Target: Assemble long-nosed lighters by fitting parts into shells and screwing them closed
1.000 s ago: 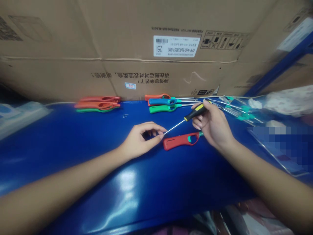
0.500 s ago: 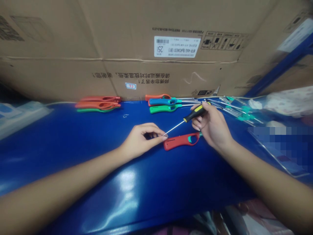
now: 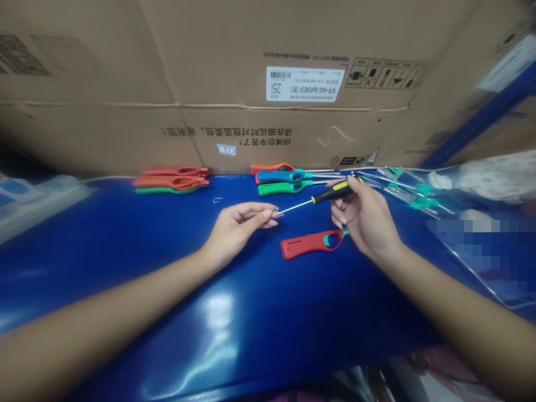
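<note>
My right hand (image 3: pixel 371 215) is closed around the black and yellow handle of a screwdriver (image 3: pixel 330 192), whose thin shaft points left. At the shaft's tip, my left hand (image 3: pixel 232 228) is closed in a pinch. Whatever lies between its thumb and fingers is too small to make out. Below the shaft, a red long-nosed lighter (image 3: pixel 307 245) with a green trigger lies on the blue tabletop (image 3: pixel 259 312). Neither hand clearly grips this lighter, and my right hand hides the part beyond its green neck.
Orange and green handle shells (image 3: pixel 171 181) lie at the back left. Orange, blue and green lighters (image 3: pixel 285 181) sit at the back middle. Several metal rods with green parts (image 3: pixel 412 192) are heaped at the right. A large cardboard box (image 3: pixel 209 84) stands behind.
My left hand has moved up and left, off the red lighter's end. The screwdriver has swung nearer to level, its tip still at the left fingers. The red lighter stays on the table.
</note>
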Tool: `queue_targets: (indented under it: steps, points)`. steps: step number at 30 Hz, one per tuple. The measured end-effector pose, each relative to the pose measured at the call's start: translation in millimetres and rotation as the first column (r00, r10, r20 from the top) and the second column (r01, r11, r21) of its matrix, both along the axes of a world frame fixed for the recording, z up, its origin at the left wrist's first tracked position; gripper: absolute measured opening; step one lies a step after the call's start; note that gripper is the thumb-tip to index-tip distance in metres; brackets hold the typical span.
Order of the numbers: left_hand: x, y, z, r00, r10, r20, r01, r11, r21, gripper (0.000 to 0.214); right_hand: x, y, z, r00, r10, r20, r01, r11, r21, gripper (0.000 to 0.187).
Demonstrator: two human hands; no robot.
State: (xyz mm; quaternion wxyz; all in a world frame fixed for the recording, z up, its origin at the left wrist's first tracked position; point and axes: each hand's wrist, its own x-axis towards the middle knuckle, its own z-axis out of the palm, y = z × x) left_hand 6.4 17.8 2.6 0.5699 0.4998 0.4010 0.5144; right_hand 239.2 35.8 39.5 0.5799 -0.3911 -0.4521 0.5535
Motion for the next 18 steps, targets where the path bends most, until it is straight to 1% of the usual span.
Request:
queue_targets:
  steps: [10, 18]
  points:
    - [-0.5, -1.2, 0.7, 1.0, -0.008, -0.008, 0.008, 1.0, 0.008, 0.023, 2.0, 0.7, -1.5, 1.0, -0.004, 0.015, 0.004, 1.0, 0.021, 0.032]
    - [-1.8, -0.7, 0.3, 0.999, -0.051, 0.0, 0.051, 0.998, 0.027, 0.025, 2.3, 1.8, -1.3, 1.0, -0.009, 0.014, 0.009, 0.999, 0.036, 0.035]
